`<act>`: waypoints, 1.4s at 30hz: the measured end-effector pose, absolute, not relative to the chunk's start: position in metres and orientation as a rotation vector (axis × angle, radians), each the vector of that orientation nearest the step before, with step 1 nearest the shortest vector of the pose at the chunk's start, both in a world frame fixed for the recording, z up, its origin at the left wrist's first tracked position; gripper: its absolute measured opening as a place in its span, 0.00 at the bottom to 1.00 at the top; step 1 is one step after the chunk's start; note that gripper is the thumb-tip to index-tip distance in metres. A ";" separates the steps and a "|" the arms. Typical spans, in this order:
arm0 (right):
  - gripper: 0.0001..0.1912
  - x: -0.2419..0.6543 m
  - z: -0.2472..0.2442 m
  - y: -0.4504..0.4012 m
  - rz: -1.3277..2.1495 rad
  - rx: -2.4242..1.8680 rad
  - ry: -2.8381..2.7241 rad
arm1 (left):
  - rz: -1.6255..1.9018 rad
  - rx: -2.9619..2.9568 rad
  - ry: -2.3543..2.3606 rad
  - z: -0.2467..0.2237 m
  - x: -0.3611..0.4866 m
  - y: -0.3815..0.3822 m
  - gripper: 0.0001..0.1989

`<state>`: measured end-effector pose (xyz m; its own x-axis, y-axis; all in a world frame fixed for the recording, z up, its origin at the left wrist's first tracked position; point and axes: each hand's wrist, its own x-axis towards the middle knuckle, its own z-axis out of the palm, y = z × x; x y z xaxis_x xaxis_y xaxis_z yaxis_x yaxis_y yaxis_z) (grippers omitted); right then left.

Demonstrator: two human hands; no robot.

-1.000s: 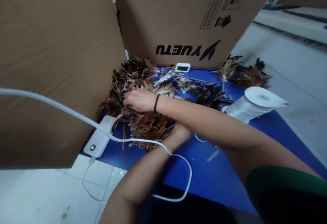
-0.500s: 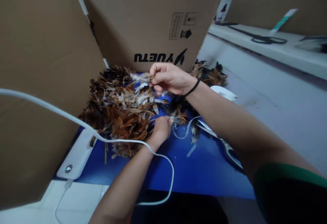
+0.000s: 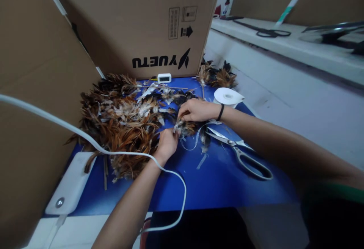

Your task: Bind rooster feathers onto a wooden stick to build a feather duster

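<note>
Brown and black feathers lie in a large heap on the blue table. My left hand is closed in a pinch on the base of a small feather bundle, whose tips point right. Just above it, my right hand bends over the bundle, fingers pinched on feathers at its pale base; the fingertips are partly hidden. A thin white ribbon curls from near the bundle. Scissors lie partly spread below my right forearm, and a white ribbon spool sits behind my right wrist.
Cardboard boxes wall off the back and left. A white power bank lies front left; a white cable crosses above my left forearm. A small digital display stands at the back. More feathers lie back right, beside a ledge.
My right hand has come down from above the heap, where it held a pale feather tuft, to the bundle at my left hand. The view has shifted right, uncovering the spool and scissors.
</note>
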<state>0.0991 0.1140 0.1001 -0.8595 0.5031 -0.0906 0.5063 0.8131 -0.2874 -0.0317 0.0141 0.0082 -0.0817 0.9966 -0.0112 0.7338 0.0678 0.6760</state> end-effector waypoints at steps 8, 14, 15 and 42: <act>0.12 0.098 0.098 0.115 -0.352 0.736 2.948 | 0.688 1.760 1.882 0.008 -0.032 0.012 0.14; 0.13 0.094 0.095 0.115 -0.370 0.679 2.936 | 0.698 1.723 1.846 0.009 -0.031 0.013 0.14; 0.13 0.094 0.094 0.116 -0.374 0.671 2.933 | 0.697 1.718 1.843 0.010 -0.030 0.013 0.13; 0.12 0.142 0.040 0.034 -0.575 1.155 3.225 | 0.999 1.373 1.656 0.006 -0.043 0.017 0.15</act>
